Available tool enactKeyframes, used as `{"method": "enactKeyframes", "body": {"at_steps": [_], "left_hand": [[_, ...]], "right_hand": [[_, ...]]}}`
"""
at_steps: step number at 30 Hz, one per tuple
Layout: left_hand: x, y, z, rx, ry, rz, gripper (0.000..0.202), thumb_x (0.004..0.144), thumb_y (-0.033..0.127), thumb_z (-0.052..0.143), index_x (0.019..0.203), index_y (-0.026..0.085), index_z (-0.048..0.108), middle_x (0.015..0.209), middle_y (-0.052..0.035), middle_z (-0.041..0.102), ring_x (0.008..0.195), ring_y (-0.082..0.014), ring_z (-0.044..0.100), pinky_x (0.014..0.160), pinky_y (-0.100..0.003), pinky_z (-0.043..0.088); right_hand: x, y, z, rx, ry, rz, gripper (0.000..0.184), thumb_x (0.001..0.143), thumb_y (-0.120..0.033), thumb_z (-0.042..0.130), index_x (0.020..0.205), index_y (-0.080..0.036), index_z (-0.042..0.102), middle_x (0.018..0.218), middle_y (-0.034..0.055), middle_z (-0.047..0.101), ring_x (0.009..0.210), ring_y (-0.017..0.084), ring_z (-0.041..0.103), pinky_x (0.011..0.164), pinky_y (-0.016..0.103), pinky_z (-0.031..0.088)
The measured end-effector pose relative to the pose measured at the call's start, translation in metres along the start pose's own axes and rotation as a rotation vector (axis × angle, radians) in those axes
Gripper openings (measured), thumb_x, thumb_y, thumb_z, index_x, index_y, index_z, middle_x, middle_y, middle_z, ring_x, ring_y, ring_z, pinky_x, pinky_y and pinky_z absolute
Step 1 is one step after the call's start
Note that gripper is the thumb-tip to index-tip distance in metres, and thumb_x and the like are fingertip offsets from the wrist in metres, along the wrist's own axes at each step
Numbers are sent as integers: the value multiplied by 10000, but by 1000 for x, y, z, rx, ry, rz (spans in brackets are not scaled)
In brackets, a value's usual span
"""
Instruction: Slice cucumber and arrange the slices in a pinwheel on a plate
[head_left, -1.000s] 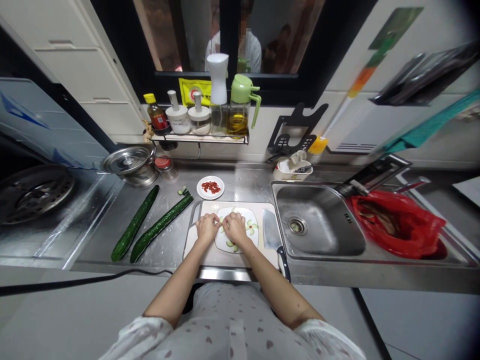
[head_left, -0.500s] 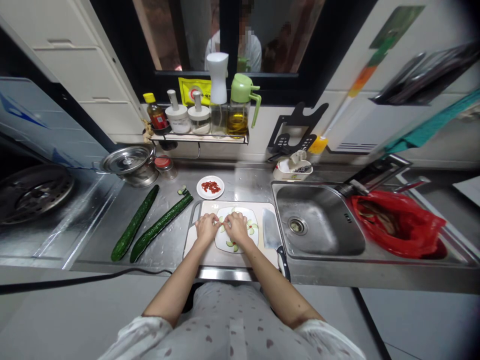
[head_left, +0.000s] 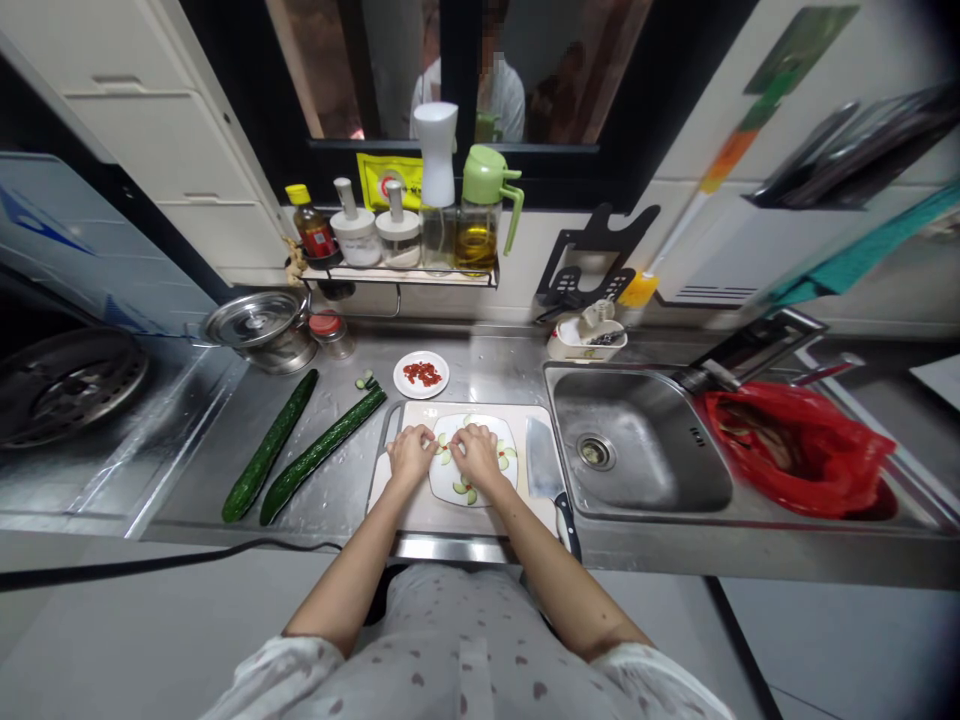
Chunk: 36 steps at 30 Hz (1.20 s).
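A white plate (head_left: 448, 483) lies on a pale cutting board (head_left: 457, 518) at the counter's front edge. Cucumber slices (head_left: 504, 455) with small red bits are laid out in flower shapes on the plate. My left hand (head_left: 410, 455) and my right hand (head_left: 475, 455) rest over the plate, fingers curled and pinched close together above the slices. What the fingertips hold is too small to make out. A cleaver (head_left: 541, 462) lies on the board to the right of my right hand.
Two whole cucumbers (head_left: 324, 450) lie left of the board, with a small dish of red bits (head_left: 421, 374) behind it. A steel sink (head_left: 637, 450) and red bag (head_left: 799, 447) sit right. A pot with lid (head_left: 259, 328) and a condiment shelf (head_left: 397, 270) stand at the back.
My right hand has shifted slightly to the right over the plate, so a small gap shows between the hands. Little else has moved.
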<state>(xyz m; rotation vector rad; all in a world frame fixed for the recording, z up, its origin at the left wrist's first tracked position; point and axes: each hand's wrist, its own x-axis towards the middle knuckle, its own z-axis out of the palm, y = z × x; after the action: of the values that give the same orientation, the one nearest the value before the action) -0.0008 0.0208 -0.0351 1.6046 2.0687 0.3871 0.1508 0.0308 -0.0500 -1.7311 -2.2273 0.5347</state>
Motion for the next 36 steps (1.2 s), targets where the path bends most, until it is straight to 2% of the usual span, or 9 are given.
{"method": "enactKeyframes", "body": {"at_steps": [9, 25, 31, 36], "left_hand": [[-2, 6, 2, 30, -2, 13, 163, 779, 364, 652, 890, 245, 648, 936, -37, 626, 984, -232, 546, 862, -353, 334], [-2, 4, 4, 25, -3, 8, 185, 779, 395, 650, 892, 249, 651, 953, -43, 631, 1005, -240, 549, 875, -362, 334], [1, 0, 2, -71, -6, -41, 176, 777, 360, 643, 909, 245, 660, 924, -20, 651, 928, -191, 569, 854, -331, 341], [0, -2, -7, -82, 27, -55, 180, 788, 345, 617, 933, 250, 667, 935, -13, 649, 923, -189, 571, 838, -328, 344]], "right_hand": [[3, -5, 2, -26, -20, -15, 133, 881, -270, 514, 866, -212, 632, 951, 55, 562, 961, 213, 404, 821, 328, 256], [3, -7, 2, -3, -20, -11, 141, 887, -263, 498, 845, -208, 621, 963, 57, 570, 966, 217, 404, 828, 336, 251], [1, -4, -8, 42, 24, 19, 143, 888, -270, 499, 851, -213, 624, 949, 45, 578, 955, 208, 416, 821, 324, 255], [-9, 7, -25, 123, 123, 75, 140, 876, -280, 516, 839, -213, 633, 944, 42, 596, 950, 210, 429, 829, 324, 261]]}}
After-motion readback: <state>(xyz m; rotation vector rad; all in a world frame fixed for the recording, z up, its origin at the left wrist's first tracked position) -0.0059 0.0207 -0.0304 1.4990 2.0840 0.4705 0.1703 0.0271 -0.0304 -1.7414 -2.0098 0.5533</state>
